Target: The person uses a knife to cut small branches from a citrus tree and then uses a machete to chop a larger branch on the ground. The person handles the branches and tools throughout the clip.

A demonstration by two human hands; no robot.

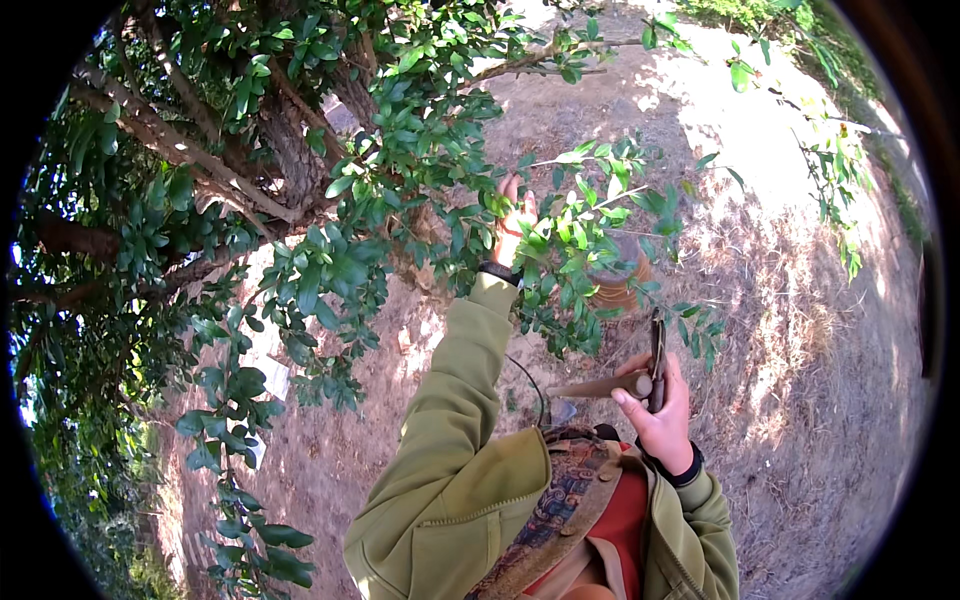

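Note:
My left hand (514,217) reaches up among the leaves of a tree, palm partly showing and fingers extended and apart. Leaves hide part of it, and a leafy branch (581,225) hangs just to its right. Lower down, my right hand (664,420) grips a dark metal hand tool (658,360), probably pruning shears, pointing away from me. A round wooden stick (596,387) lies across the same hand, between thumb and fingers, its blunt end by the tool and its narrower end to the left.
Thick branches (240,191) and a rough trunk (289,146) fill the upper left. A round brownish container or stump (619,281) stands on the ground behind leaves. Dry, grassy earth (787,420) stretches to the right. Pale flat pieces (271,376) lie at left.

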